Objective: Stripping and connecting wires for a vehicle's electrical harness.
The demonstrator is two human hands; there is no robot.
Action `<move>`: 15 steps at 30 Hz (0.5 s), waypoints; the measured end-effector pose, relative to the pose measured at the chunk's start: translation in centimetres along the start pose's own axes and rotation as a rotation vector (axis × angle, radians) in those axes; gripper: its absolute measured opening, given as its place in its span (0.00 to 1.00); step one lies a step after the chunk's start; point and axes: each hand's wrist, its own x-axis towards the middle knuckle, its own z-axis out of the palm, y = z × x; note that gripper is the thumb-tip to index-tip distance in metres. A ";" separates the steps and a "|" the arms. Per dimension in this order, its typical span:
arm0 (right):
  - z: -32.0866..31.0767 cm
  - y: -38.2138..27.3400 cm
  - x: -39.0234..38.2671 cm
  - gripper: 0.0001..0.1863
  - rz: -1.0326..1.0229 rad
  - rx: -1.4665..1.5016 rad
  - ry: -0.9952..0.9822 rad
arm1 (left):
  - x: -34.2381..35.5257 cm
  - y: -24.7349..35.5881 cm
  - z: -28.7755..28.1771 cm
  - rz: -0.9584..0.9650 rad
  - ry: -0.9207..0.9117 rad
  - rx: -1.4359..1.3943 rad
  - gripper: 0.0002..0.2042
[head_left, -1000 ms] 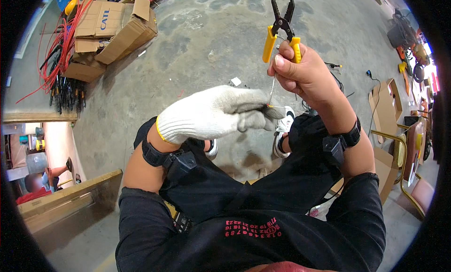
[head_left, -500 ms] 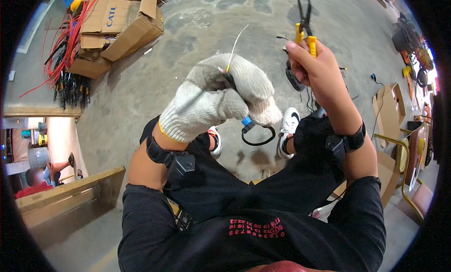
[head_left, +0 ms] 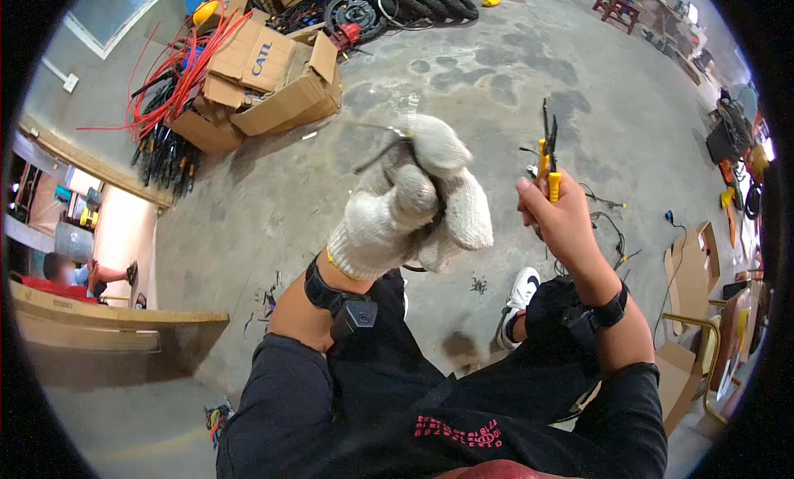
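Gripping a cable [head_left: 379, 154], our left hand [head_left: 418, 194] could slip through bulky glove [head_left: 364, 231] knit. Our right hand [head_left: 562, 219] clasps pliers [head_left: 554, 186].

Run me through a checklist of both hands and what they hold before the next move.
1. Glove on the left hand: ok, white knit.
2. Glove on the right hand: not ok, it is bare.
3. Dark cable in the left hand: ok, gripped, with part of it sticking out past the fingers.
4. Pliers in the right hand: ok, held by the yellow handles, tips up, apart from the cable.
5. Condition of the pale wire end: cannot tell, blurred.
6. Floor cables tidied away: not ok, some lie right of the right hand.
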 end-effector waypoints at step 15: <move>-0.7 0.6 0.1 0.11 -0.072 -0.131 -0.156 | 0.5 -1.7 -1.3 0.112 0.002 0.747 0.11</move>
